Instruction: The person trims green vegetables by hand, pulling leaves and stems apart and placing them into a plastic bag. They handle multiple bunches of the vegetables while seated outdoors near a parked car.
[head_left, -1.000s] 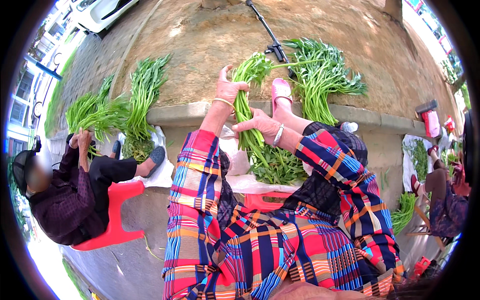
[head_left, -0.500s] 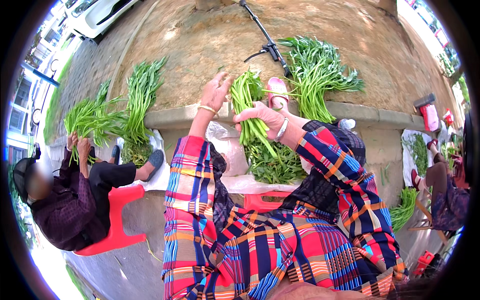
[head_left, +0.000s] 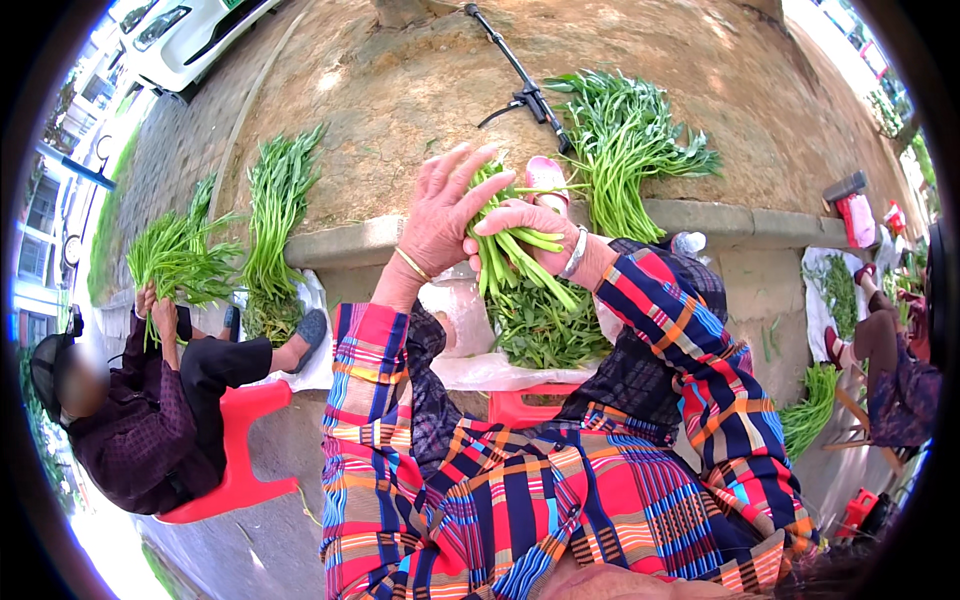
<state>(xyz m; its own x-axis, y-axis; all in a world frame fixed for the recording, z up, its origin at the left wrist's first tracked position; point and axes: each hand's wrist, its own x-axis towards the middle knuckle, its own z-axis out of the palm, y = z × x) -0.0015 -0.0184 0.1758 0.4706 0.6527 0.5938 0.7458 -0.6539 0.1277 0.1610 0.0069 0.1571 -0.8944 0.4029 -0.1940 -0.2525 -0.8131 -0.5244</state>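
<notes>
So the bunch of green stems (head_left: pixel 507 262) is being held up in the middle of the view, just above the loose leaves (head_left: pixel 550 328) lying at its 5 o'clock. Its long axis is tilted, roughly 11 to 5: cut ends are aimed down at 5, the other end is tucked up by the hands around 11. A few stems are bent out toward 3 o'clock.

Compared with half a second back, the left hand (head_left: pixel 440 212) has been brought in from the bunch's 10 o'clock. A clear gap could be seen then; now the bunch's left edge is overlapped by it. The lower stems are fanned a bit wider too.

Fingers: on the left they're spread loosely and pointed at about 1 o'clock, with the thumb held over the stems. Whether the stems are actually touched by it can't be told. By the right hand (head_left: pixel 552 224) the bunch is gripped, thumb laid across the top, other fingers mostly hidden.

A bigger pile of greens (head_left: pixel 635 150) is spread at 2 o'clock, and a pink shoe (head_left: pixel 545 176) is seen at 1.
</notes>
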